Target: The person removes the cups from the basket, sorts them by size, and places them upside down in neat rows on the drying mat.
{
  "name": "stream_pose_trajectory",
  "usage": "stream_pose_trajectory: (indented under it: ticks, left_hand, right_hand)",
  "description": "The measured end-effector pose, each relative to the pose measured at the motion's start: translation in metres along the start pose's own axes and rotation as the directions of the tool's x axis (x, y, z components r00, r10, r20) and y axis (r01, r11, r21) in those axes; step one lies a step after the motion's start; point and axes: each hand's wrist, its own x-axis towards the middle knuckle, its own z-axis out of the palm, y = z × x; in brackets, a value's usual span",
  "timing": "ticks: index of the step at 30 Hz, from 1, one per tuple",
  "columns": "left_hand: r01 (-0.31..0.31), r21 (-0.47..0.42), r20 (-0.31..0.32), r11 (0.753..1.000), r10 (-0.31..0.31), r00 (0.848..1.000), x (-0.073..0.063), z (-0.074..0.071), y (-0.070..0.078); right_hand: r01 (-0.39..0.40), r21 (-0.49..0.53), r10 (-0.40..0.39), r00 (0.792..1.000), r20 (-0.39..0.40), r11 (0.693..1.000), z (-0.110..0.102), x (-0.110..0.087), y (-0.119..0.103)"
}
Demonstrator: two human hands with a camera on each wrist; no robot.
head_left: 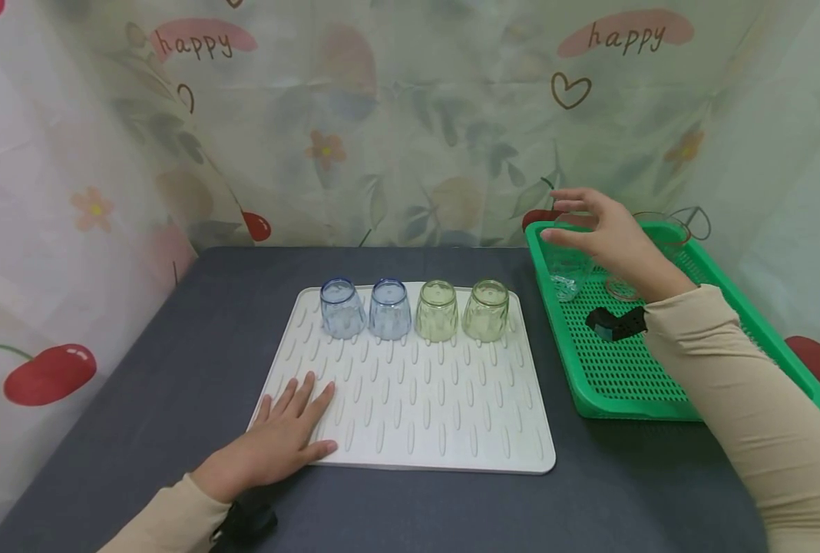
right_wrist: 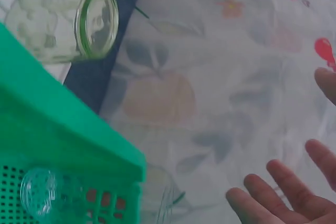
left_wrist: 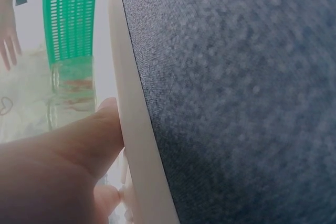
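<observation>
My left hand (head_left: 282, 438) rests on the lower left corner of a white ribbed drying mat (head_left: 410, 415), fingers spread. In the left wrist view its thumb (left_wrist: 105, 135) lies along the mat's edge. Two blue glasses (head_left: 342, 311) and two green glasses (head_left: 438, 313) stand upside down in a row along the mat's far edge. Over the green basket (head_left: 569, 369) is my right hand (head_left: 617, 238), fingers apart. A clear glass (head_left: 567, 278) stands in the basket just below those fingers. The right wrist view shows the fingers (right_wrist: 294, 187) holding nothing.
Further right in the basket stands another clear glass vessel with a reddish rim (head_left: 662, 230) and a looped handle (head_left: 696, 221), partly behind the right hand. A dark tabletop (head_left: 196, 369) lies under everything. A printed curtain (head_left: 417, 115) closes off the back and sides.
</observation>
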Motion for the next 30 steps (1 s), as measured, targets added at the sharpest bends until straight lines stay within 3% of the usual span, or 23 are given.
stream_pose_trajectory:
  ticks: [7, 15, 19, 30]
  left_hand:
    - [0.006, 0.008, 0.000, 1.000, -0.006, 1.000, 0.001, 0.000, -0.001]
    - [0.004, 0.007, 0.000, 1.000, -0.004, 1.000, 0.002, 0.001, -0.002]
    - [0.002, 0.005, -0.001, 1.000, -0.002, 1.000, 0.001, 0.001, -0.002]
    - [0.021, 0.008, 0.028, 1.000, -0.021, 0.999, 0.003, -0.001, -0.001]
  right_hand:
    - [0.009, 0.050, -0.001, 0.988, -0.152, 0.999, -0.015, -0.002, 0.018]
    - [0.001, 0.078, 0.017, 0.972, -0.234, 0.997, -0.019, 0.005, 0.041]
    - [-0.008, 0.076, 0.026, 0.969, -0.245, 0.997, -0.017, 0.010, 0.053]
    - [-0.086, 0.012, 0.086, 0.980, -0.179, 0.996, -0.010, 0.020, 0.081]
